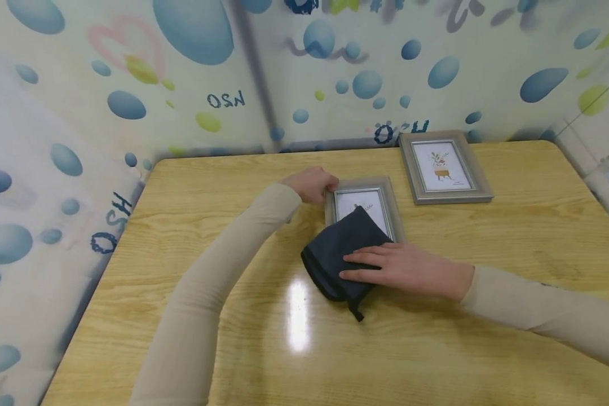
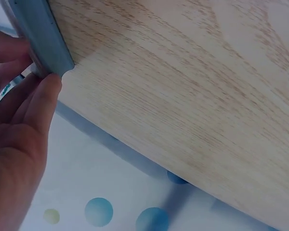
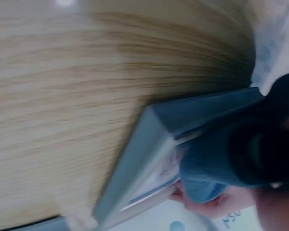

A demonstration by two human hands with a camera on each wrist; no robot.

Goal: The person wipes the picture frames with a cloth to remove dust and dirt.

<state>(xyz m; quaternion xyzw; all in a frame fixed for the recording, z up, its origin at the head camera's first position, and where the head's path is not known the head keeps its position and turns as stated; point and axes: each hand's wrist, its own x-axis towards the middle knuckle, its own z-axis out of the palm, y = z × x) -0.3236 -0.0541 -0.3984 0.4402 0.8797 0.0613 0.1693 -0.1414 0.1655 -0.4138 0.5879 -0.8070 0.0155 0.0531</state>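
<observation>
A grey picture frame with a white print lies near the middle of the wooden table. At its upper left corner my left hand grips the edge, fingers on one side and thumb on the other, as the left wrist view shows. Over the frame's lower part lies a folded dark cloth with a small loop, covering some of the print. My right hand holds this cloth with its fingers laid across the top; the thumb is hidden. In the right wrist view the dark cloth bunches against the frame.
A second grey frame with a plant-pot print lies at the back right of the table. Behind the table's far edge stands a wall covering patterned with blue and green drops, which continues along the left side.
</observation>
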